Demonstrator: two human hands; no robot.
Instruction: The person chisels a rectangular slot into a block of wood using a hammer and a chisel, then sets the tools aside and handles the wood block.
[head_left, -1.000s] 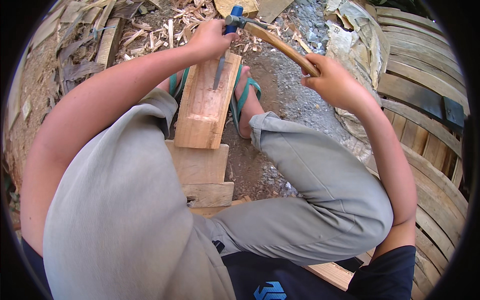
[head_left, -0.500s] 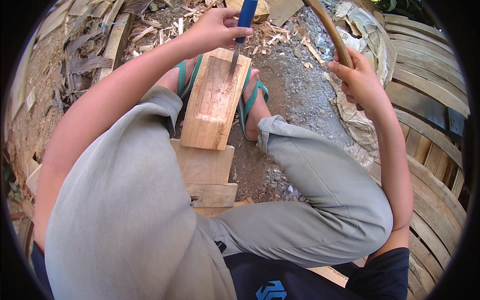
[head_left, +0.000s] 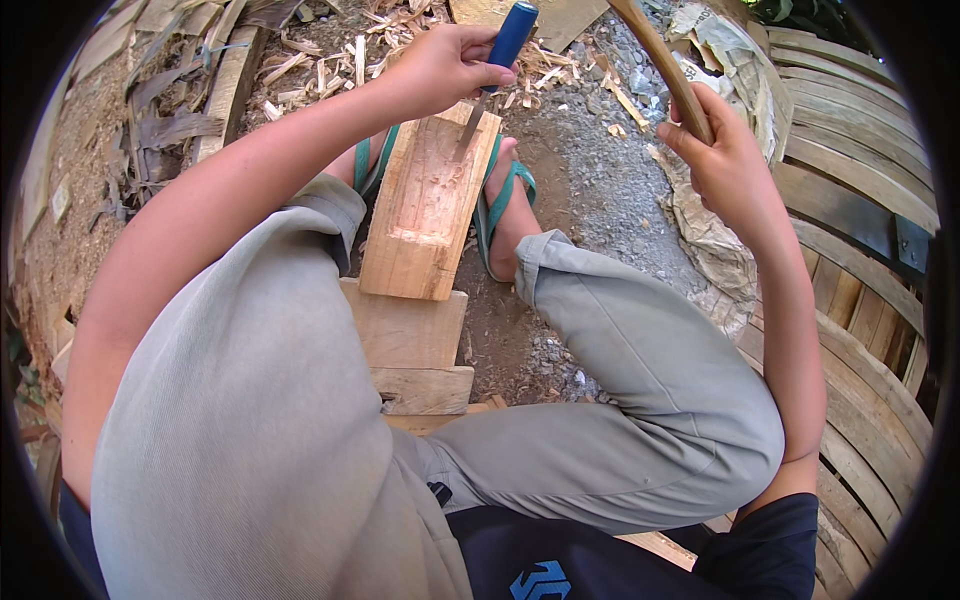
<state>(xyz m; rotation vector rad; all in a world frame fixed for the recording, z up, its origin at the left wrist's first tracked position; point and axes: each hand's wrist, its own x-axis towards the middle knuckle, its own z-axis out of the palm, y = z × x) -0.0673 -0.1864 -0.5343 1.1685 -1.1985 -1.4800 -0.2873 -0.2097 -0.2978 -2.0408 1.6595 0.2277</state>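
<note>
A chisel [head_left: 512, 45] with a blue handle is pinched in the fingers of my left hand [head_left: 452, 68]. Its blade slants down into the shallow rectangular recess of a wooden block [head_left: 408, 268], which lies between my feet. My right hand [head_left: 722, 160] is wrapped round a curved wooden handle [head_left: 660, 62], raised to the right of the block. The handle's far end runs out of the picture at the top, so its head is hidden.
The block's near end rests over a wooden board [head_left: 405, 330]. Pale wood shavings [head_left: 345, 65] litter the ground beyond it. Grey gravel [head_left: 610, 200] and a crumpled sack [head_left: 715, 245] lie at the right, beside a slatted wooden wall [head_left: 850, 150]. A timber beam [head_left: 235, 90] stretches along the left.
My left hand and the chisel's handle have shifted slightly to the right, and the handle leans more. Loose chips in the recess have moved or gone. My right hand has barely moved.
</note>
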